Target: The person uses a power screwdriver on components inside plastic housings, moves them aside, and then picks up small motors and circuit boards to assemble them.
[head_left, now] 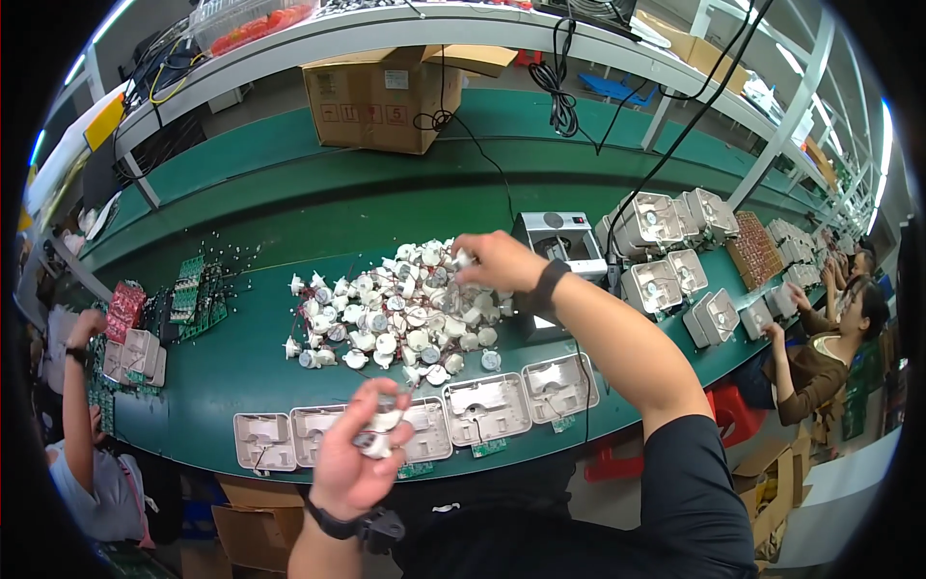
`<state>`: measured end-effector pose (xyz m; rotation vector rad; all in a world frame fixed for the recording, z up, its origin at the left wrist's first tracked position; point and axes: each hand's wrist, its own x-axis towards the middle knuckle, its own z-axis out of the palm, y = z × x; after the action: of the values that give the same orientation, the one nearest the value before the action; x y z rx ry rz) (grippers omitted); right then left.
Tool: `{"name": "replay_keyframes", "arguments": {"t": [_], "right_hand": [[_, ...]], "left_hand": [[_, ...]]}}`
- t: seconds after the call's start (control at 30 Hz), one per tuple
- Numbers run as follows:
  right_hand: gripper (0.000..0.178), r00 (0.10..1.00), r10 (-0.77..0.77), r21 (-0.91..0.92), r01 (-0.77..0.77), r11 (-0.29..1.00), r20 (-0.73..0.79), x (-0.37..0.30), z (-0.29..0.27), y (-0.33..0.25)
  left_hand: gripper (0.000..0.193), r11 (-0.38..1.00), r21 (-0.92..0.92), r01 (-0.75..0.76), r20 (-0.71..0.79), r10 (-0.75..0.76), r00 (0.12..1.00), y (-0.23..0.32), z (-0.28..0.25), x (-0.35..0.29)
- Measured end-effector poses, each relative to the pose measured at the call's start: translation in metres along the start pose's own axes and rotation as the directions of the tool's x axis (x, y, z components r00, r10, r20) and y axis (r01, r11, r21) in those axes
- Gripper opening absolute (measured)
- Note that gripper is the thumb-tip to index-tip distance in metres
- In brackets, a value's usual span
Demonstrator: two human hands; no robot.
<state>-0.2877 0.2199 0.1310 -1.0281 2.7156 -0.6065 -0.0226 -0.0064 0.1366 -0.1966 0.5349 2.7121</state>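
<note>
Gathering from a heap of small, round white plastic motors (386, 318) in the middle of the green worktop (207, 372) seems the step in hand. Near the front edge, the left hand (352, 468) is curled around a white plastic part (378, 444); toward the back edge, the right hand (506, 262) reaches over the heap, but I cannot tell whether it clamps anything. The next move probably calls for a light pinch.

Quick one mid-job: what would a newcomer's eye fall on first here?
First, the big heap of small white parts mid-way along the green table, with the right hand at its far right corner. Next, the row of open pale housings along the near edge, partly hidden by the left hand, which holds at least one white part.
</note>
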Motion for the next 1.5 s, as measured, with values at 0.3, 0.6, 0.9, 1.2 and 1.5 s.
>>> {"name": "replay_keyframes", "arguments": {"t": [0.3,0.6,0.9,1.2,1.5], "right_hand": [[0.032,0.979,0.180,0.845,-0.013,0.535,-0.098,-0.044,-0.038,-0.029],[0.037,0.983,-0.037,0.597,0.139,0.790,-0.179,-0.145,0.010,-0.065],[0.025,0.939,-0.049,0.812,0.320,0.487,-0.341,-0.198,0.061,-0.045],[0.022,0.914,0.064,0.699,0.259,0.666,-0.400,-0.235,0.078,-0.055],[0.019,0.974,0.206,0.966,-0.142,0.216,0.097,-0.246,0.043,-0.039]], "left_hand": [[0.030,0.963,-0.220,0.154,-0.043,-0.167,0.985,-0.081,-0.007,0.077],[0.030,0.971,-0.198,0.133,-0.103,-0.156,0.982,-0.087,0.006,0.111],[0.038,0.903,-0.112,0.414,0.131,-0.400,0.907,-0.120,-0.012,0.091],[0.029,0.849,-0.007,0.528,0.044,-0.527,0.848,-0.119,0.010,0.054],[0.033,0.772,-0.075,0.632,0.210,-0.607,0.766,-0.134,0.003,0.081]]}}
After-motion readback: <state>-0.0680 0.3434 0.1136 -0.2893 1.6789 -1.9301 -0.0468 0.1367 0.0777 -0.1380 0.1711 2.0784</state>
